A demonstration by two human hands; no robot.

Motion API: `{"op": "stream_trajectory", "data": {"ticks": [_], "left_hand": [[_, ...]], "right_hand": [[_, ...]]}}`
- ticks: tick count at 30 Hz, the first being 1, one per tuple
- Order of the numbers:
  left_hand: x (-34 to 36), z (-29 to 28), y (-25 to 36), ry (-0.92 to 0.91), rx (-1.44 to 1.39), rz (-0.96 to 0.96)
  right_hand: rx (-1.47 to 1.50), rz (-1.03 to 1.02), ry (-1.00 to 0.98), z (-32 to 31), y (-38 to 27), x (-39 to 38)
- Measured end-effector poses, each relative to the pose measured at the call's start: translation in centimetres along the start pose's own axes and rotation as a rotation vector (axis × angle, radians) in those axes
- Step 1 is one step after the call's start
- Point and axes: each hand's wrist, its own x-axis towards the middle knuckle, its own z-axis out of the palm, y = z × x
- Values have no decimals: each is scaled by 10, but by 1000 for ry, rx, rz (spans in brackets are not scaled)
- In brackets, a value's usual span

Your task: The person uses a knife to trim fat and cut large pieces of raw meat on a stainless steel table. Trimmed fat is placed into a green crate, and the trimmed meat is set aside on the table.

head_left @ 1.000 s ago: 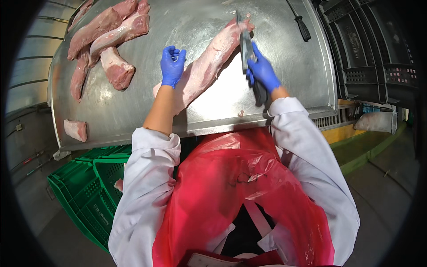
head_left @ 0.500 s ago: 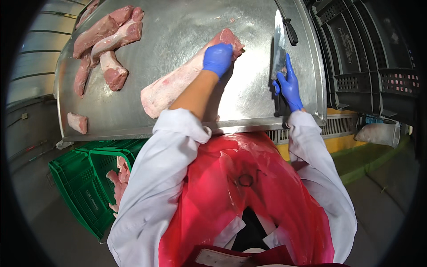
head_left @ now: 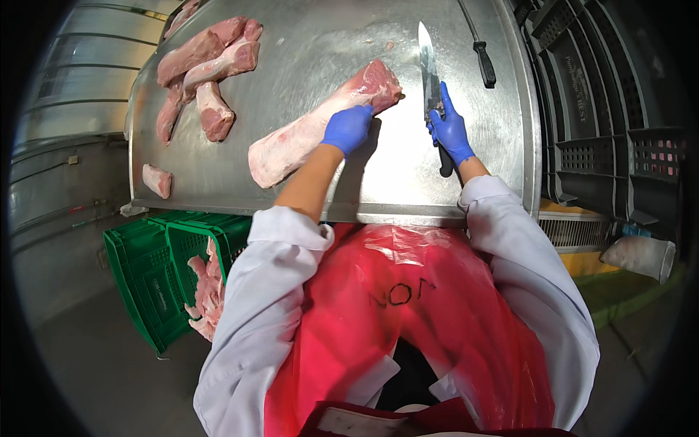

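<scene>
A long pale pork loin (head_left: 302, 138) lies slantwise on the metal table, its red cut end (head_left: 380, 81) at the far right. My left hand (head_left: 348, 130), in a blue glove, is closed on the loin's near-side edge, a little short of that end. To the right, my right hand (head_left: 453, 132), also gloved, grips a knife (head_left: 428, 65) by its black handle, one digit stretched along the blade. The blade points away from me and stands apart from the meat. Part of the handle is hidden by my fingers.
The metal table (head_left: 291, 58) carries several pork pieces (head_left: 211, 54) far left, a small chunk (head_left: 156, 180) near left, and a sharpening steel (head_left: 483, 64) far right. A green crate (head_left: 138, 284) with meat trimmings (head_left: 207, 291) stands below left. Dark crates (head_left: 582, 95) line the right side.
My left hand has slid from the top of the loin's cut end back to its near-side edge. The knife has moved left with my right hand, away from the sharpening steel. My view has shifted.
</scene>
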Motion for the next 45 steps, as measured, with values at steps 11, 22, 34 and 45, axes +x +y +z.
{"op": "stream_trajectory", "data": {"ticks": [11,22,34,45], "left_hand": [[24,-63,-9,37,-230,12],[33,-76,-42,107,-841,-177],[5,-118,-43,345,-1380,-135],[-138,-42,-166,174,-155,-566]], "right_hand": [[-353,-111,-424,71,-25,-11],[-220,-9,-580,66,-31,-9],[-444,-63,-744,69,-56,-14],[-417,-352,-355,105,-50,84]]}}
